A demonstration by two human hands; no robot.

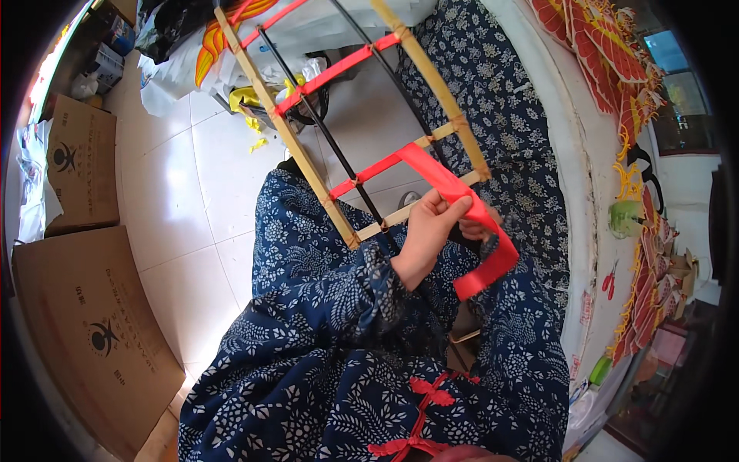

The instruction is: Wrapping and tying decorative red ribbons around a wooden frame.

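Note:
A bamboo frame (pixel 303 150) with thin black rods (pixel 332 140) leans up from my lap, its far end out of view. Red ribbon is wound round its crossbars, and one lower crossbar (pixel 426 141) is part wrapped, bare wood showing at its right. From that wrapping a flat red ribbon (pixel 495 269) slants down to my hands, and its loose end curls below them. My left hand (pixel 433 229) pinches it between thumb and fingers. Close beside, my right hand (pixel 475 228) is closed on the ribbon too, mostly hidden behind it.
Cardboard boxes (pixel 96 339) stand on the tiled floor at left. A long white table (pixel 583 177) runs along the right, bearing red and yellow decorated pieces (pixel 593 50), red-handled scissors (pixel 610 282) and a green cup (pixel 625 219). Yellow scraps (pixel 248 100) lie beyond the frame.

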